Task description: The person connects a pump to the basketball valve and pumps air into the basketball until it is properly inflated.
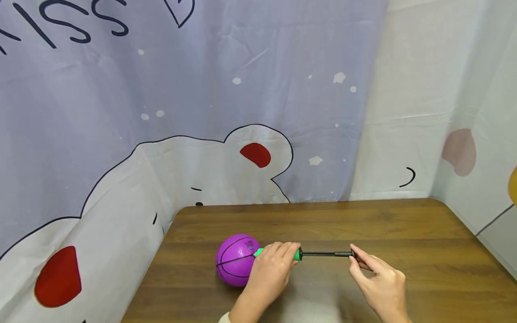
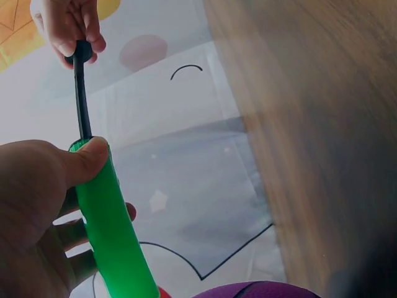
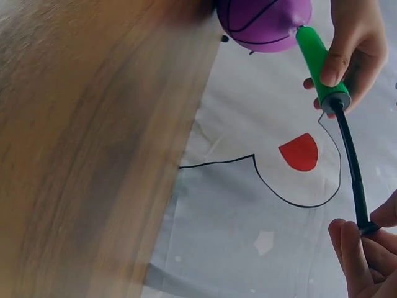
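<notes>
A purple ball (image 1: 235,264) with black basketball lines sits at the table's left part. The tip of a green hand pump (image 3: 315,61) meets the ball's surface, where the rubber looks drawn to a small point in the right wrist view. My left hand (image 1: 272,269) grips the green barrel, thumb along one side and fingers round the other. The black pump rod (image 1: 327,254) is drawn well out of the barrel to the right. At its far end, my right hand (image 1: 379,282) pinches the black handle (image 2: 80,51) between thumb and fingers.
Under the hands lies a brown wood-grain table (image 1: 387,224) with rounded back corners. Behind and beside it hangs a printed cloth (image 1: 194,98) with white bear shapes, red patches and lettering, close to the table's edges.
</notes>
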Tool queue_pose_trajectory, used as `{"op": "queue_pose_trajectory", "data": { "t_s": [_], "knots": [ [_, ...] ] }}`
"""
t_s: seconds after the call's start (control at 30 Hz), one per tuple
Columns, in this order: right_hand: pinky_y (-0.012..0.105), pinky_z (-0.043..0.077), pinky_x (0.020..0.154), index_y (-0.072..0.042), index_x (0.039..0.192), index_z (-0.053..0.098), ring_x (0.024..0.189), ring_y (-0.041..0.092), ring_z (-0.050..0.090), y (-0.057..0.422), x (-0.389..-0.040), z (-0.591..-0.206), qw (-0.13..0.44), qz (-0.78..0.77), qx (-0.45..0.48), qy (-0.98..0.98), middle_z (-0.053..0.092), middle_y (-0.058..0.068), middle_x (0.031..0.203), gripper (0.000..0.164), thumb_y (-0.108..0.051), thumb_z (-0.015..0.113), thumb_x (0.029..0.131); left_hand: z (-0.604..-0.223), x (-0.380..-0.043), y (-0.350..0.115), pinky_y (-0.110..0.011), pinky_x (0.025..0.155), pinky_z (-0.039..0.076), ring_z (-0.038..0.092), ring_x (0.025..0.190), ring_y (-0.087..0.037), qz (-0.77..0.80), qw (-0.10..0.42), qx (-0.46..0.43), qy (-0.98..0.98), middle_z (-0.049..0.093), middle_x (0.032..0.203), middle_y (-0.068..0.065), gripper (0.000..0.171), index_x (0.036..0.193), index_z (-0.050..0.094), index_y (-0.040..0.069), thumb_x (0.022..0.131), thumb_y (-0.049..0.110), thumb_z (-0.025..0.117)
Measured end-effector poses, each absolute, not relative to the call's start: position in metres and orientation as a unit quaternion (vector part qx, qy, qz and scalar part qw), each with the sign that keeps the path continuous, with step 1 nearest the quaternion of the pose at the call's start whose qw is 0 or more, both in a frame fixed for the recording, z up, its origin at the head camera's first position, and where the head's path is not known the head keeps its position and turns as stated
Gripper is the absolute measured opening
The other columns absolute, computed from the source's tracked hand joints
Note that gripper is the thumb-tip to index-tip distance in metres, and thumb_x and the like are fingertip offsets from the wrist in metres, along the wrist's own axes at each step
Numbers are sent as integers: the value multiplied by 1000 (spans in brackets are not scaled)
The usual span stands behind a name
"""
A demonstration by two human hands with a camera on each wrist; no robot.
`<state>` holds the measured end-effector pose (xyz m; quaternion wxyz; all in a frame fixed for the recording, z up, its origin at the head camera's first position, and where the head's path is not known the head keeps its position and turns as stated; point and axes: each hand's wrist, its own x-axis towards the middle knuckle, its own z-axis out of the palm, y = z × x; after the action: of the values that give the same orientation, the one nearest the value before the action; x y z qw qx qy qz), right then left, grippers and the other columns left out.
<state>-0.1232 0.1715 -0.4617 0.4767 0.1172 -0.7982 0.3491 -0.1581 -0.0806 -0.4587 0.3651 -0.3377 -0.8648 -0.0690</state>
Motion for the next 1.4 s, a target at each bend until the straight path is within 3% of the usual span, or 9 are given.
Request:
{"op": "queue_pose_trajectory", "data": {
  "t_s": [0.13,0.27,0.53,0.73,0.87,1.07,1.4],
  "knots": [
    [1,47,71,-11,102,82,73,-15,64,171,-122,-461,470,355,115,-800,77,3,80,31,-2,77,73,-459,-158,-80,-26,92,55,67,95,-11,-66,373,-345,-859,72,111,4,39,120,68,11,85,25,79],
    [3,48,65,-10,102,82,72,-12,66,160,-124,-463,478,366,125,-789,77,3,81,32,-2,75,73,-459,-157,-77,-26,92,55,67,96,-13,-46,393,-353,-848,73,109,1,33,119,69,9,89,22,73],
    [11,55,65,2,101,78,61,10,71,125,-127,-478,458,379,188,-782,77,7,81,32,7,77,69,-463,-153,-63,-25,92,55,67,95,-12,-21,396,-364,-843,73,105,3,30,114,72,10,86,20,76],
    [11,55,60,0,99,79,61,8,70,123,-132,-479,465,385,208,-770,77,5,81,30,3,77,69,-463,-153,-61,-22,88,56,67,94,-9,-64,382,-369,-845,72,104,4,38,113,70,11,80,25,82],
    [8,51,60,-3,99,80,63,3,69,140,-133,-474,480,377,198,-767,77,4,82,27,-5,72,73,-461,-155,-67,-23,89,55,66,95,-8,-83,366,-359,-854,70,107,6,39,117,67,12,83,28,79],
    [6,45,56,-7,99,81,66,-5,67,167,-130,-467,499,357,148,-776,77,3,80,30,-5,73,70,-459,-161,-80,-25,96,53,67,99,-11,-92,364,-347,-859,70,109,4,39,119,67,11,85,25,78],
    [1,47,72,-8,101,81,69,-7,67,172,-128,-468,495,362,139,-778,77,3,81,32,-3,75,70,-459,-162,-81,-25,94,54,66,98,-11,-84,361,-362,-855,70,109,3,36,120,67,10,87,24,76]
  ]
}}
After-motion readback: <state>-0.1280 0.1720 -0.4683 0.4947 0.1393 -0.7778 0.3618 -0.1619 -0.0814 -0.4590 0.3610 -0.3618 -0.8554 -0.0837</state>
